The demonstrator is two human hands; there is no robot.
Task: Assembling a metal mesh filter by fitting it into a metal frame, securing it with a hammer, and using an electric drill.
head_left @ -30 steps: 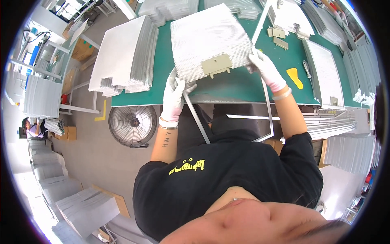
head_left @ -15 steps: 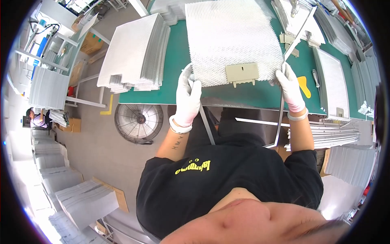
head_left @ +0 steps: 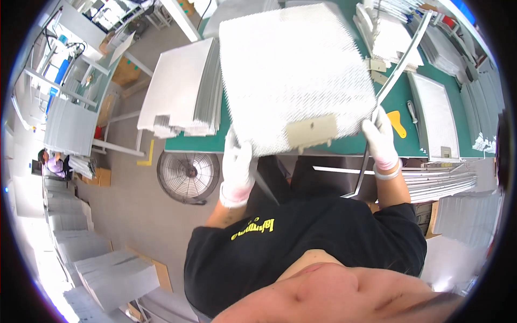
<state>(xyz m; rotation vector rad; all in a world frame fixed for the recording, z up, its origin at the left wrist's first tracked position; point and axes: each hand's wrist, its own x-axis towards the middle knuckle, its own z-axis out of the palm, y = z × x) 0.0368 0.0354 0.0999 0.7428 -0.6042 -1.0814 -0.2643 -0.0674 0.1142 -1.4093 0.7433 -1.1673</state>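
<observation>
Between my gloved hands a white metal mesh panel (head_left: 293, 75) is held up, tilted, its near edge lower on the left. A beige plastic piece (head_left: 311, 131) with small tabs sits at that near edge. My left hand (head_left: 237, 164) is closed on the panel's near left corner; its fingertips are partly hidden. My right hand (head_left: 380, 141) grips the near right corner together with a thin metal frame strip (head_left: 405, 56). This strip runs up to the far right and bends down toward my lap. Another strip, blurred, hangs below my left hand.
The green table (head_left: 194, 143) carries a stack of mesh panels (head_left: 175, 83) on the left. To the right lie a yellow scraper (head_left: 397, 124), a screwdriver (head_left: 412, 111) and a framed panel (head_left: 437, 116). A floor fan (head_left: 189, 175) stands below left; metal strips (head_left: 441, 183) lie low right.
The mesh panel has come nearer to me and tilted, its left side dropping more. My left hand has moved down with it; my right hand has lowered slightly, still holding the strip.
</observation>
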